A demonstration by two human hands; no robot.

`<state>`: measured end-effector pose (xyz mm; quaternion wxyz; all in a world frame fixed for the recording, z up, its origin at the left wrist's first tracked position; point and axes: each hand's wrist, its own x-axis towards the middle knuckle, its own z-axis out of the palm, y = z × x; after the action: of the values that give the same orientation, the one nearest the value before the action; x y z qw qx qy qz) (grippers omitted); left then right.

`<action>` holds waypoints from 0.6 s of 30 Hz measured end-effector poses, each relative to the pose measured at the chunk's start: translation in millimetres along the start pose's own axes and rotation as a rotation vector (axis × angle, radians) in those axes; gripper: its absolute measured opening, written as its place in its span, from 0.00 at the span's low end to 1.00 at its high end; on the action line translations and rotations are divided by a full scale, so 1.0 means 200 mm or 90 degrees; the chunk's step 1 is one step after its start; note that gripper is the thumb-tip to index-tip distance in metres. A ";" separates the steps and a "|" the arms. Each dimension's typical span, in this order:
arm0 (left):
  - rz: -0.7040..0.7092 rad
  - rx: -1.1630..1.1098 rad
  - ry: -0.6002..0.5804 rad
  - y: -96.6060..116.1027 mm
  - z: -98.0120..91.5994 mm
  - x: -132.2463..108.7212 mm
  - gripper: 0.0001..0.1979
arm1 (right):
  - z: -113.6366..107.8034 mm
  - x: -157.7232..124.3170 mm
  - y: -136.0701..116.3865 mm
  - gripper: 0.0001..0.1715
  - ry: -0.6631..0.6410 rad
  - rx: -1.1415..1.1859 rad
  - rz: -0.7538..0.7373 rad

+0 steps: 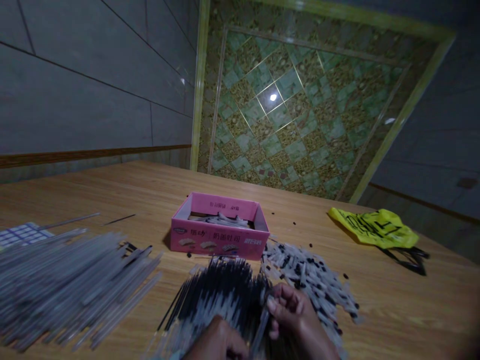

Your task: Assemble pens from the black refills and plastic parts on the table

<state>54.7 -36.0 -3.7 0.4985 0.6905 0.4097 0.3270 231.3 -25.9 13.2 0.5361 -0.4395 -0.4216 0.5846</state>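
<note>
My right hand (294, 315) is closed on the upper end of a thin clear tube (259, 330), with its thumb and fingers pinched together. Lower and to the left, my left hand (221, 340) has curled fingers near the tube's lower end; its fingertips are partly hidden at the frame's bottom edge. Behind both hands lies a pile of thin sticks (221, 285), black at the far ends and pale nearer me. A heap of short clear pieces with black bits (311, 275) spreads just beyond and right of my right hand.
A pink open box (217, 242) holding pale pieces stands behind the stick pile. Many long clear tubes (67, 285) lie at the left beside a checked cloth (22, 234). A yellow bag (371, 227) with black straps lies at the right on the wooden table (405, 300).
</note>
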 end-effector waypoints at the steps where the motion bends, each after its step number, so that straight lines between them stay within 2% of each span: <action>1: -0.019 0.001 -0.019 0.01 -0.02 0.01 0.22 | 0.00 0.01 0.01 0.22 -0.008 0.023 -0.003; 3: -0.062 0.020 -0.024 0.04 -0.10 0.03 0.27 | -0.01 0.02 0.03 0.20 0.011 0.070 -0.015; 4: -0.087 0.044 0.005 0.06 -0.15 0.04 0.31 | -0.02 0.02 0.03 0.20 0.033 0.092 -0.023; 5: -0.070 0.118 0.081 0.07 -0.22 0.04 0.30 | -0.02 0.02 0.03 0.21 0.057 0.112 -0.030; 6: -0.034 0.248 0.171 0.08 -0.30 0.04 0.24 | -0.03 0.03 0.02 0.22 0.083 0.131 -0.040; 7: -0.033 0.405 0.255 0.08 -0.38 0.04 0.18 | -0.03 0.03 0.01 0.24 0.105 0.147 -0.050; 8: -0.073 0.548 0.301 0.07 -0.47 0.03 0.12 | -0.03 0.03 0.00 0.24 0.117 0.157 -0.055; 9: -0.131 0.663 0.312 0.06 -0.55 0.01 0.07 | -0.03 0.03 0.00 0.24 0.124 0.162 -0.057; 10: -0.207 0.732 0.288 0.05 -0.62 -0.01 0.05 | -0.03 0.04 0.00 0.23 0.130 0.161 -0.056; 13: -0.279 0.758 0.269 0.01 -0.77 -0.06 0.05 | -0.01 0.03 -0.01 0.23 0.149 0.150 -0.048; 15: -0.300 0.756 0.257 0.00 -0.79 -0.08 0.05 | 0.00 0.03 0.00 0.23 0.151 0.147 -0.047; 18: -0.315 0.755 0.240 0.01 -0.76 -0.07 0.07 | 0.00 0.01 0.00 0.22 0.151 0.143 -0.049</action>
<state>-82.9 14.9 41.1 0.0148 0.6644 0.7463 0.0380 230.8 -23.0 13.4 0.6499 -0.4265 -0.3038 0.5508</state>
